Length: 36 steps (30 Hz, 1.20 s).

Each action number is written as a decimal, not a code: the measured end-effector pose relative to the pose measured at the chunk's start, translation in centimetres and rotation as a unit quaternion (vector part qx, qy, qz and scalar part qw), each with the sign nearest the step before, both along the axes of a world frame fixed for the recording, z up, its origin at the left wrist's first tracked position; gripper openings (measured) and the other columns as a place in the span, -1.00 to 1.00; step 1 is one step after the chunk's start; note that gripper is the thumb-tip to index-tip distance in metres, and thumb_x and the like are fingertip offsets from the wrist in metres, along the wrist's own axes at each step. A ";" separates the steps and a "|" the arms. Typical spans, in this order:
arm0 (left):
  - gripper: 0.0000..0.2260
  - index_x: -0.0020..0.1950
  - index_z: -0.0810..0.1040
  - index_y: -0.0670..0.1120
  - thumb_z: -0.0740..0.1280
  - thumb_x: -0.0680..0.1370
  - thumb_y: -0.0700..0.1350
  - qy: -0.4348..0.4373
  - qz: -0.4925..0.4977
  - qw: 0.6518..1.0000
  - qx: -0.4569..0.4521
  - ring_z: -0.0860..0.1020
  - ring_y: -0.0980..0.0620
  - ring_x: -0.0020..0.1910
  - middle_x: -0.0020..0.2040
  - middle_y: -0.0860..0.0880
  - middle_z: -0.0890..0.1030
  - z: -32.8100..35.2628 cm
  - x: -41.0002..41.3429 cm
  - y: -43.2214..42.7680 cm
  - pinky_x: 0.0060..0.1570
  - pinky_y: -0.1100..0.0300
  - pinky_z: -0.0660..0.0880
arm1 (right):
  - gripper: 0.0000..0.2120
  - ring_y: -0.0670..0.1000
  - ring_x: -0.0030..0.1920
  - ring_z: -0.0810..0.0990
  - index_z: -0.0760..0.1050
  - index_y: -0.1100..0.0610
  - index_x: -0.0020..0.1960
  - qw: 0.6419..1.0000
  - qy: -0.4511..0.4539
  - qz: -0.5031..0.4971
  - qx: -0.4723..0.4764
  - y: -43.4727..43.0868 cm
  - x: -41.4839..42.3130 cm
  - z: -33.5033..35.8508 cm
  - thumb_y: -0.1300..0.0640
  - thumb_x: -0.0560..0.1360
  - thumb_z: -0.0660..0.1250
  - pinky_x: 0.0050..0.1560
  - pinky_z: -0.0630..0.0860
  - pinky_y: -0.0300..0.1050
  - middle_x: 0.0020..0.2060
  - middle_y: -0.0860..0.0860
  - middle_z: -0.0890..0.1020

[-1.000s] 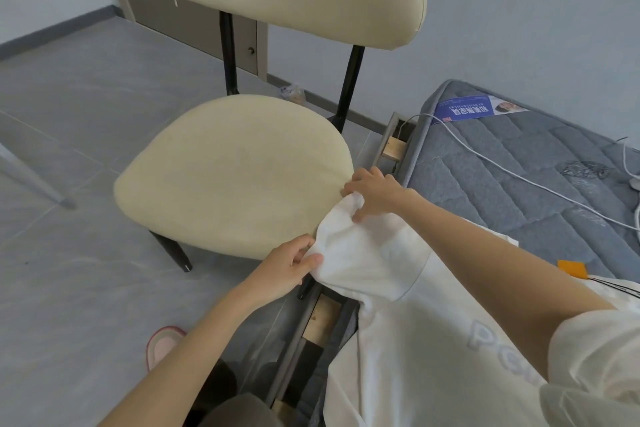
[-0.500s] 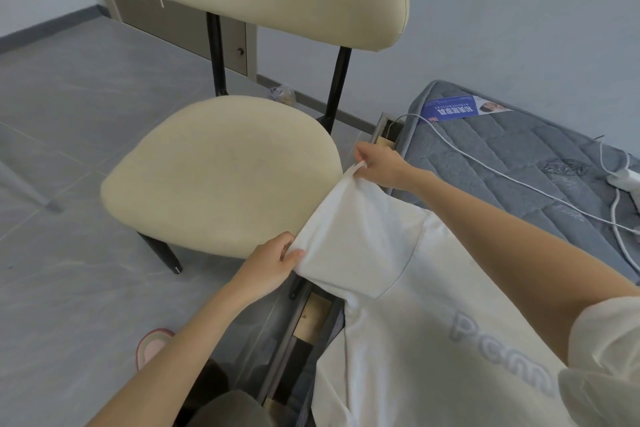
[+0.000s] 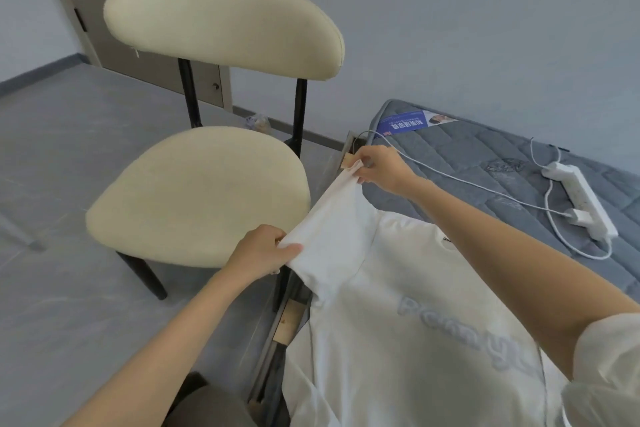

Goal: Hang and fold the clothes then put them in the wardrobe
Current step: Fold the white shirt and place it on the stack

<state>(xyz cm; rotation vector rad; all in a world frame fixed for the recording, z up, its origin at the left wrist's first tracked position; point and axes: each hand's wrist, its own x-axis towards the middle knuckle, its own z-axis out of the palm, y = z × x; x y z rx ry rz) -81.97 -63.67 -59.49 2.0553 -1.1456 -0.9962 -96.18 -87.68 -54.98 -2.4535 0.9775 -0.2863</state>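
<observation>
A white T-shirt (image 3: pixel 398 305) with pale grey lettering lies spread over the near corner of the grey mattress (image 3: pixel 485 163). One sleeve is stretched out towards the chair. My left hand (image 3: pixel 263 253) pinches the sleeve's near corner. My right hand (image 3: pixel 379 166) pinches the far corner of the same sleeve hem, held just above the mattress edge. The sleeve hangs taut between the two hands. The shirt's lower part runs out of view at the bottom.
A cream padded chair (image 3: pixel 201 191) with black legs stands close on the left, beside the bed frame (image 3: pixel 287 322). A white power strip (image 3: pixel 581 198) and cables lie on the mattress at the right. A brown door (image 3: pixel 145 17) stands behind the chair.
Both hands have pulled apart, drawing the sleeve from bunched to stretched flat. The right hand has moved away from the chair seat towards the mattress corner.
</observation>
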 end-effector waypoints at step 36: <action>-0.77 0.15 0.40 0.04 0.30 0.53 0.02 -0.227 -0.173 0.957 0.044 0.37 -0.02 0.15 0.06 0.06 0.35 -6.8 -12.3 1.9 0.02 0.13 0.40 | -0.71 0.11 0.32 0.38 0.50 0.08 0.22 0.863 0.488 -0.030 -0.126 10.2 -17.4 -6.6 0.13 0.56 0.13 0.40 0.11 0.02 0.23 0.04 0.52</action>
